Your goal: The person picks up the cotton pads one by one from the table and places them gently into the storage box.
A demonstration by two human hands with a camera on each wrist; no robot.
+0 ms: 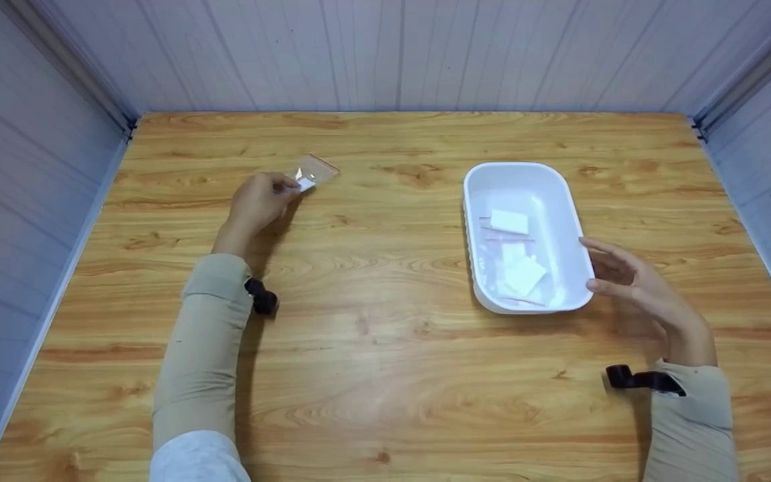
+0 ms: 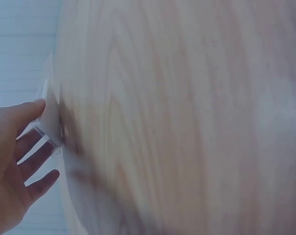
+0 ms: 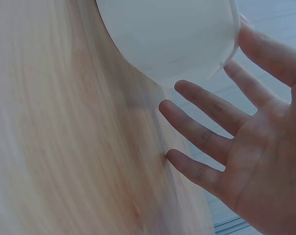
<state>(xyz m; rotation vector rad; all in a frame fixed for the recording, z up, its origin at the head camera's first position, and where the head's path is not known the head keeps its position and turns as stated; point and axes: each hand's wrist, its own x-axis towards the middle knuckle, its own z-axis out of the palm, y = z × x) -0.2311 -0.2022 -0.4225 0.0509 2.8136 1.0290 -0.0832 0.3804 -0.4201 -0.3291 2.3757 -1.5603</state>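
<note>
At the left of the table, my left hand [image 1: 260,203] pinches a small clear zip bag [image 1: 319,170] between thumb and fingers. A white piece [image 1: 306,184] shows inside the bag by the fingertips. In the left wrist view the thumb lies on one face of the bag [image 2: 49,110], with the other fingers spread. A white plastic tub [image 1: 560,201] stands right of the middle, holding several white pieces [image 1: 510,221] and clear bags. My right hand [image 1: 650,288] touches its right rim near the front corner. Its fingers [image 3: 196,134] are spread and nearly straight.
The wood-grain table [image 1: 372,375] is bounded by a pale panel wall [image 1: 359,53] at the back and panels at both sides. A dark wrist camera [image 1: 264,298] sits on the left sleeve, and another dark camera [image 1: 620,377] on the right.
</note>
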